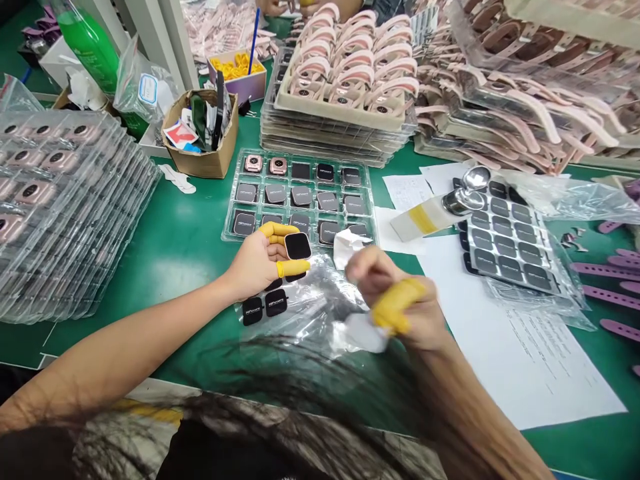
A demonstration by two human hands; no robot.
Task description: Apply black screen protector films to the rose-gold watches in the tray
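Note:
A smartwatch body with a dark screen and pale frame is held in my left hand, between fingers in yellow finger cots. My right hand, blurred by motion, is curled beside it, also with yellow on its fingers. At its fingertips is a whitish, sheet-like piece, too smeared to name. Just behind my hands lies a clear tray of watch bodies, most topped with black squares. A crumpled white tissue overlaps its near right corner. Beneath my hands are black printed squares and clear plastic film.
Stacked clear trays of watch bodies stand left. A cardboard box, a box of yellow finger cots and stacked pink watches are behind. At right are a pump bottle, sticker sheets, paper and purple straps.

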